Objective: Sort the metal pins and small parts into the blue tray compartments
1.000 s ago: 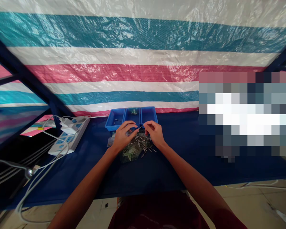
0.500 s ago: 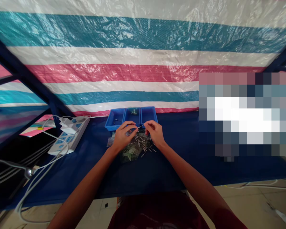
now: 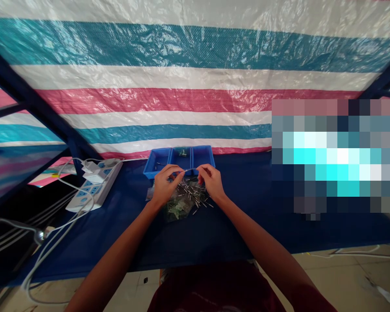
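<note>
Striped plastic sheet [image 3: 195,100] at back; white power strip [image 3: 100,189] left, adapter [image 3: 95,174] on it

The bare left hand [image 3: 163,185] had drawn slightly leftward, widening the gap between its fingertips and those of the bare right hand [image 3: 212,180]. More of the thin, silvery, rod-shaped piece [image 3: 189,170] showed between them, lying closer to level. The blocky, pixelated white patch [image 3: 325,156] had turned largely cyan.
</note>
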Tool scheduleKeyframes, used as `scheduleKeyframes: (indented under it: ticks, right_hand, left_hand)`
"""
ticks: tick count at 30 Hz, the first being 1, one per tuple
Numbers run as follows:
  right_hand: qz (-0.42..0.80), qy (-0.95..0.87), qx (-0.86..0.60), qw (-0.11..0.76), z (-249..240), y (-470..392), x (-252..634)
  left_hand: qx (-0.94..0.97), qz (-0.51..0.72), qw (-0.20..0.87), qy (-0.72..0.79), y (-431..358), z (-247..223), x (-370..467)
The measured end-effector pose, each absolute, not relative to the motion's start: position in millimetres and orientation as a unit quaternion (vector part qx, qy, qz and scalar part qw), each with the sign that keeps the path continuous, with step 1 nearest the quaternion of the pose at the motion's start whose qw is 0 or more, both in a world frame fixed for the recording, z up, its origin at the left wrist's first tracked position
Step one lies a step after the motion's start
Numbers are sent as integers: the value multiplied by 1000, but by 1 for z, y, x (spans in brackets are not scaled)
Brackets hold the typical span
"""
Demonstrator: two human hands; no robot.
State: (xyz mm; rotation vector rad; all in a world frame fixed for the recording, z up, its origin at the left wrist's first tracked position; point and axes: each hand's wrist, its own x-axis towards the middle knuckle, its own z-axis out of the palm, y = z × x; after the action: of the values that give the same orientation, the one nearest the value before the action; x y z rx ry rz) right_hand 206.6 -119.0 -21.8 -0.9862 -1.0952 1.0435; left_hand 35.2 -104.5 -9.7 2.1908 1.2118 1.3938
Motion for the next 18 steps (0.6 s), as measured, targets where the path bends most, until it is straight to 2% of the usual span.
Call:
scheduleKeyframes:
  ticks: [4, 8, 15, 18]
  right_hand:
    - [459, -463, -428, 626, -22, -118, 207]
    - [458, -465, -428, 626, -23, -117, 206]
    - [447, -479, -434, 619, -26, -117, 207]
    - [419, -503, -459, 601, -29, -115, 209]
  left_hand:
    - [655, 538, 109, 519, -96, -9, 26]
    - [592, 542, 21, 596, -78, -8, 3]
    - [675, 372, -34, 637, -62, -14, -18]
    - [708, 379, -35, 595, -68, -15, -12]
